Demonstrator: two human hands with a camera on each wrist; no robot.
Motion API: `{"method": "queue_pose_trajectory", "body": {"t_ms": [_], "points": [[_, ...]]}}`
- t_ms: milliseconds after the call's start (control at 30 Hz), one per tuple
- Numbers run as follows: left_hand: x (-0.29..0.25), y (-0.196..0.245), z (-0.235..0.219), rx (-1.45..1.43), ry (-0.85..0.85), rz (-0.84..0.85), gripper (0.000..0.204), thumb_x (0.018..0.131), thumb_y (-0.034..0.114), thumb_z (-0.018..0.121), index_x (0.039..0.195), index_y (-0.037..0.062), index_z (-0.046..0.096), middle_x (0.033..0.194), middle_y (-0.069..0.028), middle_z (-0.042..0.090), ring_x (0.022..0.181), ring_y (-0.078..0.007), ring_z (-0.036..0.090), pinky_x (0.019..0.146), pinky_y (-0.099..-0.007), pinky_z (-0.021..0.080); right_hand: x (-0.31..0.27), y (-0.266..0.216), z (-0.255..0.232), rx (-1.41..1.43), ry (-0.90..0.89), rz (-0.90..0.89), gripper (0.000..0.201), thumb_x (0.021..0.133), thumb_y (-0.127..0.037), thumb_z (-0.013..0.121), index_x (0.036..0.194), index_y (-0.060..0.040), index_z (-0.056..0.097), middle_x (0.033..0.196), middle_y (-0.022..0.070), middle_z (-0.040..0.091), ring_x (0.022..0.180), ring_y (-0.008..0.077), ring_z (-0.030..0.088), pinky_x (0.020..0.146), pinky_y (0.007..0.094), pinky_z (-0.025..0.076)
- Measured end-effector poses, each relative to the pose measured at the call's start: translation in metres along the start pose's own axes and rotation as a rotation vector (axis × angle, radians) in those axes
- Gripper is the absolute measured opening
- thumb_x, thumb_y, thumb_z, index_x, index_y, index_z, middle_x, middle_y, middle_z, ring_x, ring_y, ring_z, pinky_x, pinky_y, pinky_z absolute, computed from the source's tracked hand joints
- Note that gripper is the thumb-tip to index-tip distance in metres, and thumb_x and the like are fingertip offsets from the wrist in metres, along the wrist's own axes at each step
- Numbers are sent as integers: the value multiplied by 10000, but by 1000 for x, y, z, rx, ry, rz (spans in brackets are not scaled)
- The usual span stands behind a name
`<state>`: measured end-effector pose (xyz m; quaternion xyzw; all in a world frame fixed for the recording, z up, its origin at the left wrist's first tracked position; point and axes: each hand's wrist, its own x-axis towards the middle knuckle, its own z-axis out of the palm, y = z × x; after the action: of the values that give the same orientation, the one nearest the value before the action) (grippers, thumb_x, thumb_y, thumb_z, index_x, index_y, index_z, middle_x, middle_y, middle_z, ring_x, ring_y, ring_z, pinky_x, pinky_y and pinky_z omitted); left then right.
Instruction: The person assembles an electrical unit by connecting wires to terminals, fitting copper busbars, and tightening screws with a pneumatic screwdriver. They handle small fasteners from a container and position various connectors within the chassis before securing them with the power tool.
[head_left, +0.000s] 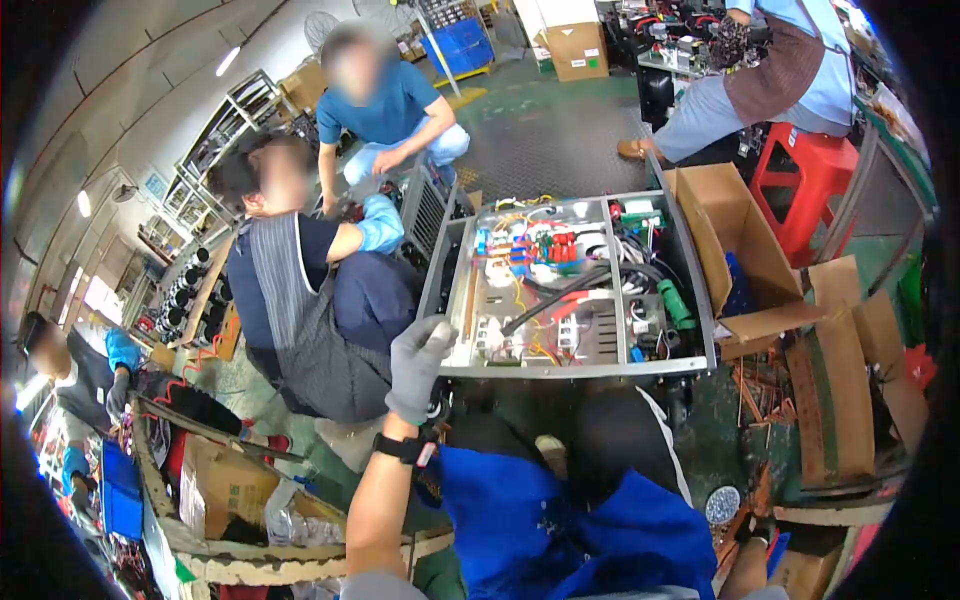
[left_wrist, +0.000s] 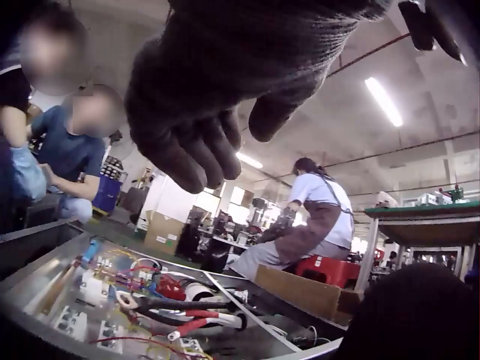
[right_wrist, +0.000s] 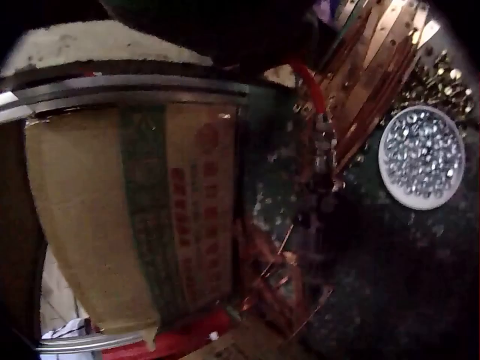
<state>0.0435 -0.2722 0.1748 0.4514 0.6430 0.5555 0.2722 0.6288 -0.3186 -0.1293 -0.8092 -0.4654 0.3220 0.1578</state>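
My left hand (head_left: 418, 368), in a grey knitted glove, hangs over the near left corner of an open metal chassis (head_left: 575, 371). Its fingers are loosely curled with nothing between them, as the left wrist view also shows. Inside the chassis lie red and blue wired parts, thick black cables (head_left: 560, 298) and a green cylinder (head_left: 676, 304). My right hand (right_wrist: 214, 30) is a dark shape at the top of the right wrist view, low at my right side. Its fingers are hidden in shadow; I cannot tell whether it holds anything. Nearby are copper strips (right_wrist: 367, 82) and a white bowl of small metal fasteners (right_wrist: 421, 157).
Two people crouch beyond the chassis's left side; another sits on a red stool (head_left: 805, 185) at the back right. An open cardboard box (head_left: 735, 230) stands right of the chassis, with a flattened carton (head_left: 830, 400) nearer. A cart (head_left: 290, 565) stands at my left.
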Motion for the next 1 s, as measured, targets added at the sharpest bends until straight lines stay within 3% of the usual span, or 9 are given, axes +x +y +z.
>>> {"method": "queue_pose_trajectory", "body": {"t_ms": [267,300,467,533,567,600,667,800,1000], "points": [[36,-120,-51,441,254,45,182,838,147,685,939,-5,683,858,-140,699,794,-186,660,759,-283,505,-15,5,7,-19,-5,74,205,841,-256,600,907,-63,610,743,53,618,695,207,595,669,355,469],[36,-123,-53,565,285,-4,301,808,248,713,1008,29,661,926,-191,681,845,-285,668,784,-343,513,-17,6,7,-20,-8,84,209,849,-260,597,906,-59,610,738,55,617,686,205,595,660,353,470],[52,-149,-60,997,260,-208,703,767,475,692,1278,49,466,1140,-235,581,1067,-401,561,905,-449,459,-35,-1,-8,4,0,92,237,890,-277,579,901,-42,609,712,64,615,641,199,594,616,344,471],[53,-152,-59,982,158,-235,752,758,485,695,1300,31,438,1165,-250,568,1103,-407,541,922,-444,451,-38,-25,-32,-53,86,-199,252,907,-284,572,899,-35,609,702,67,614,622,196,593,598,341,472],[58,-157,-60,967,128,-270,839,759,529,683,1350,10,391,1183,-271,572,1109,-420,550,926,-447,451,-40,-67,-49,85,118,-361,259,915,-287,569,898,-31,609,697,69,614,613,194,593,589,339,472],[65,-155,-60,948,107,-329,853,766,538,672,1365,8,375,1187,-279,573,1107,-421,555,927,-449,451,-47,-140,-71,893,5,-191,201,919,-234,563,868,-41,586,664,33,570,589,136,560,570,294,454],[73,-150,-62,909,65,-452,882,781,558,651,1394,4,342,1196,-293,574,1105,-422,566,927,-451,451,-69,-288,-83,611,135,-460,117,895,-150,592,869,-39,563,711,4,550,626,92,523,588,261,436],[87,-197,-74,882,68,-335,639,839,347,646,1357,51,415,1075,-254,635,1007,-419,610,874,-468,472,-21,-445,-47,124,-212,-1021,116,843,-57,610,950,-17,594,796,65,607,690,126,565,637,277,461],[92,-200,-83,958,105,-92,362,840,59,542,1201,51,575,924,-211,658,853,-363,653,765,-441,508,41,-557,70,36,-548,-1121,187,798,-91,661,962,-13,614,769,101,597,661,159,574,635,299,467]]}}
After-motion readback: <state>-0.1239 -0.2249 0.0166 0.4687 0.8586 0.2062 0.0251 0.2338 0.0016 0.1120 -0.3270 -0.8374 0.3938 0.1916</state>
